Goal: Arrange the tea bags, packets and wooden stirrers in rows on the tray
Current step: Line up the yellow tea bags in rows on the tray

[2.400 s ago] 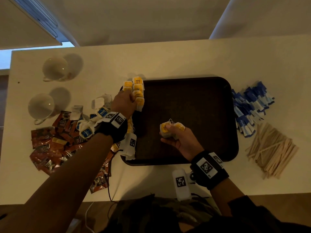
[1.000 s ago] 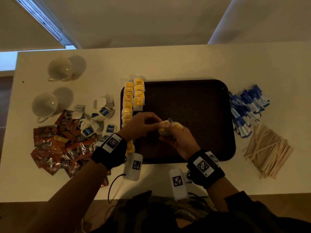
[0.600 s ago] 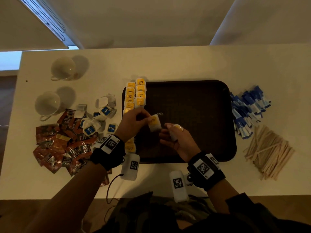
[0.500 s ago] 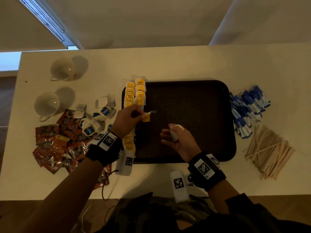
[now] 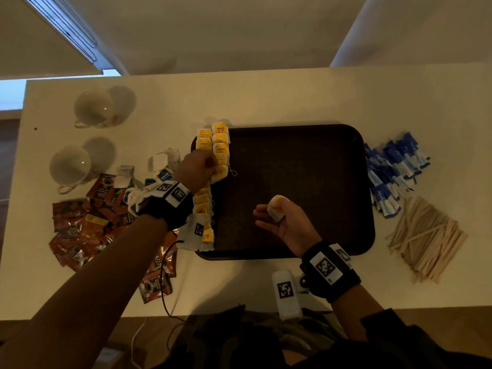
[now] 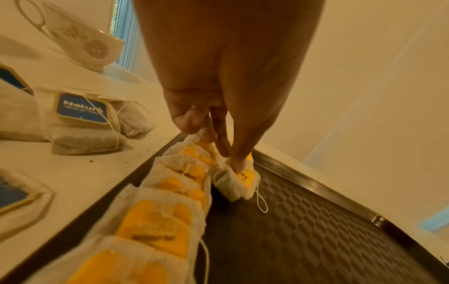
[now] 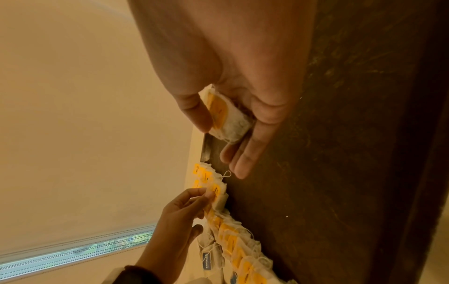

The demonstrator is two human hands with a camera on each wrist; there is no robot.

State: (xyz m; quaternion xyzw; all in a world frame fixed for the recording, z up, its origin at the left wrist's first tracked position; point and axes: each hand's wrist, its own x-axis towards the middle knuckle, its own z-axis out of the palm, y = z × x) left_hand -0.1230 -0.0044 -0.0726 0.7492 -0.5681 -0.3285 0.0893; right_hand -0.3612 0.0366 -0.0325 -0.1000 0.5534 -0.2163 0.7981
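Observation:
A dark brown tray lies mid-table. Yellow-tagged tea bags run in a row down its left edge, with a shorter second row beside it at the far end. My left hand pinches a yellow-tagged tea bag and sets it down at the near end of that second row. My right hand hovers over the tray's middle, palm up, with another yellow-tagged tea bag held between thumb and fingers.
Blue-tagged tea bags and red-brown packets lie left of the tray, with two white cups behind them. Blue packets and a heap of wooden stirrers lie to the right.
My left hand took a yellow-tagged tea bag from my right hand and carried it left and away to the second row. My right hand stayed over the tray with one bag.

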